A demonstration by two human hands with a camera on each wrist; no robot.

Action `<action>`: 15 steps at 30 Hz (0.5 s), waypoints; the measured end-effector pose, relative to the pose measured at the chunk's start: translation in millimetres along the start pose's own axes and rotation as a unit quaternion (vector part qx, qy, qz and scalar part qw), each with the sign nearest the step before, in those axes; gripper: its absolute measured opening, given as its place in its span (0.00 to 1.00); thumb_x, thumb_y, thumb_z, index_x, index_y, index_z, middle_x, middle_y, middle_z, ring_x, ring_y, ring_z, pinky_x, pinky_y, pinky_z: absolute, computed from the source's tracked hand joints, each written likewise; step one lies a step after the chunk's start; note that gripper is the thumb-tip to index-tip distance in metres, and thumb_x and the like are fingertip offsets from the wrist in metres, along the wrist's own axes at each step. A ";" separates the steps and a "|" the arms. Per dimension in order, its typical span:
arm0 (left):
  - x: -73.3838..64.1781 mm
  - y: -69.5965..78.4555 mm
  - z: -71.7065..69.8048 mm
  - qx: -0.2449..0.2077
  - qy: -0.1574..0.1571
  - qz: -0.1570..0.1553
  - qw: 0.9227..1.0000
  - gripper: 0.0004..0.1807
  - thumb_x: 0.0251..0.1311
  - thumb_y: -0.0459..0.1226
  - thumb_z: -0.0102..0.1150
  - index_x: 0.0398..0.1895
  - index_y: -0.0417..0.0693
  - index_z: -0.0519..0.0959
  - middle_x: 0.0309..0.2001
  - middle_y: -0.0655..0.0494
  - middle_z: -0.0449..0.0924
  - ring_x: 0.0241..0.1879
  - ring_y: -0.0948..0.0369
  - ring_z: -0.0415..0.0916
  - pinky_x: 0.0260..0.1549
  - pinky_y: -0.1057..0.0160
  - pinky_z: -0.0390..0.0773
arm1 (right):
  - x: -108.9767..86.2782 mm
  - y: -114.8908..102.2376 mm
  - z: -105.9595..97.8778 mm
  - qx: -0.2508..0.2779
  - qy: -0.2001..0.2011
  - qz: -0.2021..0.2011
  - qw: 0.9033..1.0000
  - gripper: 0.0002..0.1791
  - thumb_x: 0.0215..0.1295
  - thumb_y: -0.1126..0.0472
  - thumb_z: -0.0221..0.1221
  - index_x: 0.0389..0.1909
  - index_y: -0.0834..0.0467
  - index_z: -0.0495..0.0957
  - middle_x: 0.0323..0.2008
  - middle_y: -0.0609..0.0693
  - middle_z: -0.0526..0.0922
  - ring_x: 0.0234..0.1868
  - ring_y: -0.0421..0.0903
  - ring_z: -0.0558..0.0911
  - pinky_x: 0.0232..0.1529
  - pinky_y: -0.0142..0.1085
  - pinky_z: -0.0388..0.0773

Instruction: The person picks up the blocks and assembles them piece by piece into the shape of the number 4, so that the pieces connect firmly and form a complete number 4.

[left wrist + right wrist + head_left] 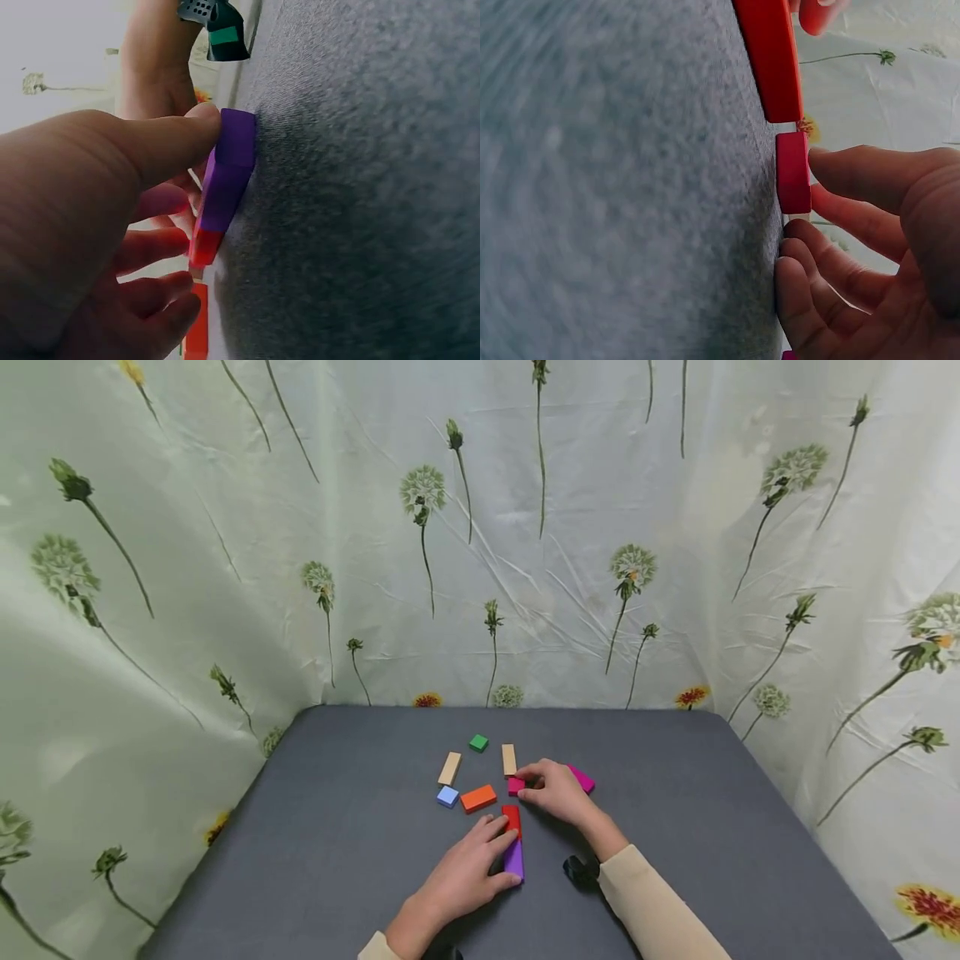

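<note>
A red block (512, 817) and a purple block (513, 860) lie end to end in a line. My left hand (468, 868) rests along them, thumb at the near end of the purple block and fingertips by the red block. Just beyond the red block, my right hand (557, 791) pinches a small crimson block (793, 172) between thumb and index finger, its other fingertips down at the table. In the right wrist view the crimson block stands close to the red block's far end. A natural wooden block (508, 760) lies just past the crimson block.
Left of the line are an orange block (478, 798), a light blue block (447, 797) and another wooden block (449, 769). A green block (478, 742) lies farther back. A magenta block (581, 778) is partly behind my right hand. All are on a dark grey table (360, 827).
</note>
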State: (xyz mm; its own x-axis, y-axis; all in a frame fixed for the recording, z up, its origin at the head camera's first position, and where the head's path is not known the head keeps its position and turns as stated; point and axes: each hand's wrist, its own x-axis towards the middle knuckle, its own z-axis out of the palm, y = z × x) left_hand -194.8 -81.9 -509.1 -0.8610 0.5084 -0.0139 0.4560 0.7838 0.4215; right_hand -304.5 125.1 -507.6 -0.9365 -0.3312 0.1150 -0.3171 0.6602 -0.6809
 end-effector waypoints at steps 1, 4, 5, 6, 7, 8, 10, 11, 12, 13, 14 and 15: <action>1.6 -0.1 -0.6 0.001 -0.001 0.003 1.000 0.38 0.60 0.57 0.67 0.72 0.56 0.72 0.74 0.56 0.63 0.74 0.52 0.57 0.63 0.45 0.68 | 0.0 0.3 0.0 0.000 0.000 -0.001 1.000 0.16 0.62 0.60 0.70 0.51 0.52 0.85 0.40 0.47 0.80 0.34 0.41 0.77 0.35 0.39 0.77; 5.4 -0.9 -2.6 0.002 -0.001 0.020 1.000 0.38 0.61 0.56 0.66 0.72 0.54 0.72 0.75 0.54 0.62 0.74 0.51 0.57 0.63 0.45 0.68 | 1.0 0.7 0.3 -0.009 0.006 -0.001 1.000 0.17 0.60 0.60 0.71 0.52 0.52 0.85 0.39 0.47 0.79 0.33 0.41 0.77 0.34 0.38 0.76; 5.9 -1.4 -2.9 0.004 0.000 0.024 1.000 0.37 0.61 0.56 0.66 0.72 0.53 0.72 0.75 0.54 0.62 0.74 0.51 0.57 0.63 0.45 0.68 | 1.1 0.8 0.7 -0.012 0.006 0.000 1.000 0.18 0.60 0.60 0.71 0.52 0.52 0.85 0.38 0.47 0.79 0.33 0.41 0.76 0.33 0.38 0.76; 6.0 -2.1 -2.8 0.006 0.001 0.027 1.000 0.37 0.62 0.56 0.66 0.72 0.53 0.72 0.75 0.54 0.62 0.74 0.51 0.57 0.63 0.45 0.68 | 1.5 1.0 1.4 -0.017 0.005 -0.001 1.000 0.18 0.60 0.60 0.71 0.52 0.52 0.85 0.38 0.47 0.78 0.32 0.41 0.76 0.33 0.38 0.76; 5.7 -2.8 -2.6 0.007 0.002 0.030 1.000 0.37 0.62 0.56 0.66 0.72 0.52 0.72 0.75 0.55 0.62 0.74 0.51 0.57 0.63 0.45 0.68 | 1.5 1.1 2.2 -0.022 0.003 -0.003 1.000 0.18 0.60 0.60 0.71 0.52 0.52 0.85 0.38 0.47 0.78 0.32 0.41 0.76 0.33 0.37 0.75; 5.1 -3.6 -1.9 0.006 0.001 0.030 1.000 0.37 0.62 0.56 0.66 0.71 0.52 0.72 0.75 0.55 0.62 0.74 0.51 0.58 0.63 0.46 0.68 | 1.5 1.2 2.9 -0.026 0.001 -0.008 1.000 0.18 0.60 0.60 0.72 0.51 0.53 0.85 0.38 0.47 0.78 0.32 0.41 0.75 0.33 0.37 0.75; 3.3 -4.9 -0.2 0.004 -0.002 0.030 1.000 0.37 0.62 0.56 0.65 0.72 0.52 0.72 0.75 0.56 0.62 0.74 0.52 0.58 0.63 0.46 0.69 | 1.3 1.4 4.4 -0.034 -0.002 -0.014 0.999 0.17 0.60 0.59 0.72 0.51 0.53 0.86 0.38 0.47 0.78 0.32 0.41 0.75 0.33 0.37 0.74; 2.8 -5.5 0.8 0.002 -0.003 0.029 1.000 0.37 0.63 0.56 0.65 0.72 0.52 0.72 0.75 0.56 0.62 0.74 0.53 0.58 0.63 0.46 0.69 | 1.1 1.5 4.9 -0.037 -0.003 -0.015 0.999 0.17 0.60 0.59 0.72 0.51 0.53 0.86 0.38 0.47 0.78 0.32 0.41 0.75 0.33 0.37 0.74; 2.3 -5.6 1.5 -0.001 -0.004 0.029 1.000 0.37 0.62 0.56 0.65 0.72 0.52 0.72 0.75 0.57 0.62 0.73 0.53 0.58 0.63 0.46 0.69 | 1.1 1.6 5.1 -0.040 -0.003 -0.015 0.999 0.17 0.60 0.59 0.72 0.50 0.53 0.86 0.38 0.47 0.78 0.32 0.41 0.75 0.33 0.36 0.74; 2.2 -5.8 2.2 -0.005 -0.004 0.029 1.000 0.37 0.62 0.56 0.65 0.72 0.52 0.72 0.75 0.57 0.61 0.73 0.54 0.59 0.62 0.46 0.69 | 1.1 1.6 5.1 -0.042 -0.001 -0.014 0.999 0.17 0.59 0.59 0.72 0.50 0.53 0.86 0.38 0.47 0.78 0.32 0.41 0.75 0.33 0.37 0.74; 2.3 -5.7 2.8 -0.008 -0.004 0.030 1.000 0.37 0.63 0.57 0.65 0.72 0.52 0.72 0.75 0.57 0.61 0.73 0.54 0.59 0.62 0.47 0.69 | 1.2 1.6 5.0 -0.043 0.002 -0.012 0.999 0.16 0.59 0.59 0.72 0.49 0.53 0.86 0.38 0.47 0.78 0.32 0.41 0.75 0.33 0.37 0.74; 2.6 -5.5 3.1 -0.010 -0.002 0.031 0.999 0.37 0.63 0.57 0.64 0.72 0.53 0.72 0.75 0.57 0.61 0.73 0.55 0.59 0.62 0.47 0.69 | 1.3 1.5 4.8 -0.044 0.004 -0.007 0.999 0.16 0.59 0.59 0.72 0.49 0.53 0.86 0.38 0.47 0.78 0.32 0.41 0.75 0.33 0.37 0.74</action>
State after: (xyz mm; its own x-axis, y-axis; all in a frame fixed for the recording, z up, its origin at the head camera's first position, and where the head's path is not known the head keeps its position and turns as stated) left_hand -198.9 -83.7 -514.3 -0.8301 0.5576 0.0089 0.5039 0.7432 0.4401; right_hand -305.4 122.5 -512.0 -0.9330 -0.3355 0.1301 -0.3416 0.7126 -0.6128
